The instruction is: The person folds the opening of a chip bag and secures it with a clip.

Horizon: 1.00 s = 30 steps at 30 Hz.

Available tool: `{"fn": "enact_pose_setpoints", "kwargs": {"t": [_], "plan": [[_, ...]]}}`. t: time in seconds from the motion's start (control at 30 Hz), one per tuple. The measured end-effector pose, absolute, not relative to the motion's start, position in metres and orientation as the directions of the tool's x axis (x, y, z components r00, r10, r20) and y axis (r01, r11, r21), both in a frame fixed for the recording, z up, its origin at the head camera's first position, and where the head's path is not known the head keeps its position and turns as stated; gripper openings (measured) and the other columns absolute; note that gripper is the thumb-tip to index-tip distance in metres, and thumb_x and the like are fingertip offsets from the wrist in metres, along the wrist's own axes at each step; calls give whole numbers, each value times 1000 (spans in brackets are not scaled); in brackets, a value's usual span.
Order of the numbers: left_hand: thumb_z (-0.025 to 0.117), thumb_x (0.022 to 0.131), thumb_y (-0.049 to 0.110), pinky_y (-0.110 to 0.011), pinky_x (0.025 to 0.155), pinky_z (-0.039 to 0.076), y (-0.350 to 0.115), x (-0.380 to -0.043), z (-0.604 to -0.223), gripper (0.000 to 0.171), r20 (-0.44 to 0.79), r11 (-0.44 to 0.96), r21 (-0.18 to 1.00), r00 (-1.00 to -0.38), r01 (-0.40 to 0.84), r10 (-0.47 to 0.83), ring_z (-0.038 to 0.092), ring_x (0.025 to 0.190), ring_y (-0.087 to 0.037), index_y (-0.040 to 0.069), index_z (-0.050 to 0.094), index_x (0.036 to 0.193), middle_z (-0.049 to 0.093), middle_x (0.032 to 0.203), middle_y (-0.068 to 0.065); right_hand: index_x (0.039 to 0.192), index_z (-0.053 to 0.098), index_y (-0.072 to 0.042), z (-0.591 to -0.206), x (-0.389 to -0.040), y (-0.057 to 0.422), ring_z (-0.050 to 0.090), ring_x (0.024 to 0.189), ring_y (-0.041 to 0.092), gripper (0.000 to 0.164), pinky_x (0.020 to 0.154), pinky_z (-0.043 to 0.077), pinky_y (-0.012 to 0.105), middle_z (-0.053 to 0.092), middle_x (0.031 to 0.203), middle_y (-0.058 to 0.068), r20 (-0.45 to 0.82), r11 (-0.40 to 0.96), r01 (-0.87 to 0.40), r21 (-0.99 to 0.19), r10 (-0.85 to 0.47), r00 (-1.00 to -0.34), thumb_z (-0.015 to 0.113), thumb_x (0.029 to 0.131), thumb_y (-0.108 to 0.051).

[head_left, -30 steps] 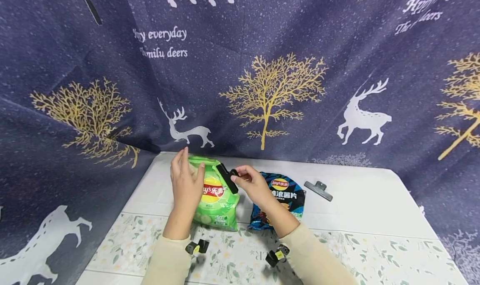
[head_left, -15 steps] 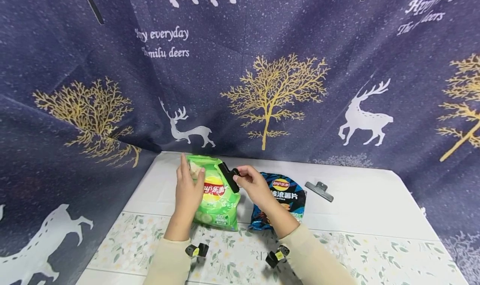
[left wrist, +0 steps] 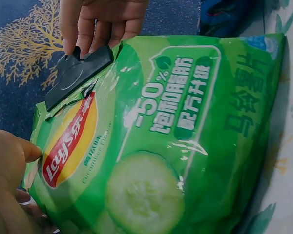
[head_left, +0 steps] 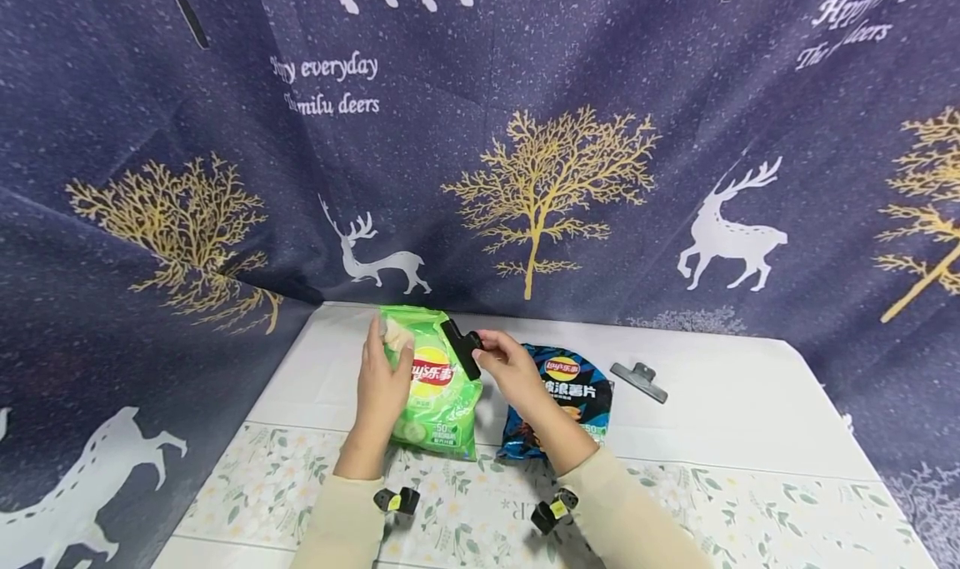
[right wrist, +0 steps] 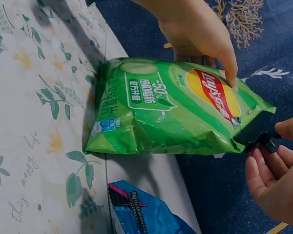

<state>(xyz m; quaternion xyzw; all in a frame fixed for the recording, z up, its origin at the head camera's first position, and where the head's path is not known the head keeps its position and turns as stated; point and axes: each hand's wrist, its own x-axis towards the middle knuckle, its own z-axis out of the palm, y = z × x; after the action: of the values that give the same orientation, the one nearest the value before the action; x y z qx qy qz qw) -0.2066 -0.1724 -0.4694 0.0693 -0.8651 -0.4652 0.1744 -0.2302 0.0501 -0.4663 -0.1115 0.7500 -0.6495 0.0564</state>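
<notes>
A green bag of potato chips (head_left: 442,415) leans upright toward the left of the table. My left hand (head_left: 382,386) grips its upper left side, thumb on the front and fingers behind, as the right wrist view also shows. A black bag clip (head_left: 461,348) sits slanted across the bag's upper right corner, its jaws on the green film (left wrist: 219,146). Thumb and fingers of my right hand (head_left: 513,369) pinch the clip's handles (right wrist: 268,141). The edge near the clip is crumpled, and something pale shows at the bag's upper left beside my left thumb.
A dark blue bag of chips (head_left: 558,390) lies just right of the green one, partly behind my right forearm. Farther right is a grey clip (head_left: 639,381). The white table (head_left: 720,411) has a flowered front strip, and a navy deer-print cloth (head_left: 600,77) hangs behind it.
My left hand has shifted right along the bag's left edge. The top of the bag and the clip have moved slightly right, with my right hand still pinching the clip.
</notes>
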Motion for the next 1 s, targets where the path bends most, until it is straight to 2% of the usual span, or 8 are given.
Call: {"fn": "enact_pose_setpoints", "kwargs": {"t": [0.33, 0.57, 0.8, 1.0], "plan": [[54, 104, 33, -61, 118, 31, -171, -208, -478, 74, 230, 574, 818, -933, 31, -276, 36, 145, -47, 12, 15, 163, 32, 159, -26, 143, 55, -13, -475, -231, 47, 60, 121, 26, 43, 103, 51, 44, 61, 136, 14, 62, 61, -80, -995, -248, -967, 60, 100, -20], [55, 103, 31, -62, 115, 35, -170, -208, -479, 74, 235, 578, 816, -932, 33, -278, 41, 140, -48, 12, 17, 163, 35, 154, -27, 146, 51, -9, -481, -230, 44, 55, 132, 31, 46, 112, 45, 49, 56, 145, 17, 39, 39, -50, -998, -249, -968, 59, 102, -19], [56, 102, 31, -62, 114, 36, -172, -211, -483, 74, 217, 575, 818, -934, 16, -282, 43, 138, -49, 12, 17, 163, 35, 153, -27, 149, 46, -1, -485, -230, 40, 56, 130, 36, 49, 106, 50, 47, 51, 144, 22, 22, 58, -38, -998, -252, -968, 56, 103, -14], [57, 101, 29, -61, 114, 36, -173, -212, -488, 74, 206, 560, 828, -936, 11, -286, 45, 137, -48, 11, 18, 162, 34, 151, -27, 150, 42, 1, -488, -230, 36, 52, 135, 39, 51, 111, 46, 50, 49, 147, 24, 8, 33, -17, -999, -236, -972, 56, 103, -13]]}}
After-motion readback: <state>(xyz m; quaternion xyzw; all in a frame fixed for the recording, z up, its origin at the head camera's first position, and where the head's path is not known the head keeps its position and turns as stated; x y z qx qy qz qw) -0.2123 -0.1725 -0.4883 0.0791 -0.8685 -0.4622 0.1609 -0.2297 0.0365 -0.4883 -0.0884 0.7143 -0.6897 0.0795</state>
